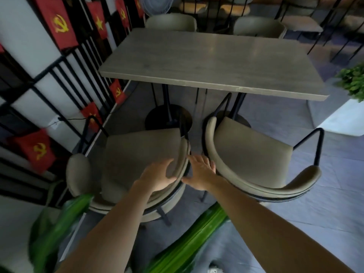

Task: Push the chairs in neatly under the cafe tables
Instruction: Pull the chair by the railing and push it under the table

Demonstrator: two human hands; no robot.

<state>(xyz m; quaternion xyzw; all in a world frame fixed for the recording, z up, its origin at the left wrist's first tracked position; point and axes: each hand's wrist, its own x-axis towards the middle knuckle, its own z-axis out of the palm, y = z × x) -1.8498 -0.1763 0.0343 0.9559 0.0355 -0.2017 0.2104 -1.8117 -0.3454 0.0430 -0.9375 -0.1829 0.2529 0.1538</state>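
Note:
Two beige padded chairs with black metal frames stand pulled out on the near side of a grey rectangular cafe table (212,62). The left chair (136,156) is turned a little askew; the right chair (250,154) sits beside it. My left hand (159,176) curls around the right end of the left chair's curved backrest. My right hand (201,172) lies flat with fingers spread on the left end of the right chair's backrest. The two hands are almost touching in the narrow gap between the chairs.
Two more beige chairs (171,21) stand at the table's far side. A black railing with red flags (59,22) runs along the left. Green plant leaves (187,245) hang near my arms. A white planter (346,115) stands at right, with further tables behind.

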